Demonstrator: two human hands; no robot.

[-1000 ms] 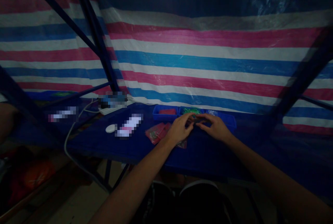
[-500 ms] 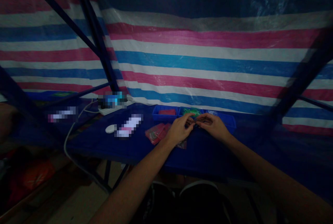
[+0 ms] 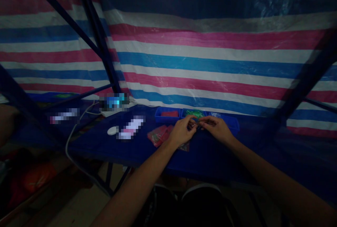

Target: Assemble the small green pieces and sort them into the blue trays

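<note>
My left hand (image 3: pixel 183 129) and my right hand (image 3: pixel 216 127) meet over the table in front of the trays, fingertips nearly touching. Both are closed in a pinch; whatever lies between the fingers is too small and dark to name. Just behind them stands a blue tray with green pieces (image 3: pixel 193 113). To its left is another blue tray (image 3: pixel 158 117) with a flat red item (image 3: pixel 170 114) inside. Small clear-and-red plastic bags (image 3: pixel 159 135) lie left of my left hand, and another small bag (image 3: pixel 185 146) is partly hidden under that wrist.
A blue tray (image 3: pixel 233 123) sits behind my right hand, partly covered by it. On the blue table (image 3: pixel 100 146) at left are a white round object (image 3: pixel 112 130), a blurred-out item (image 3: pixel 131 127) and a power strip (image 3: pixel 110 111) with a cable. Blue metal posts (image 3: pixel 105 62) frame a striped sheet. Another person's arm shows at far left.
My right fingers have straightened slightly and shifted a little at the meeting point. The hands stay together in the same place, and the trays and bags have not moved.
</note>
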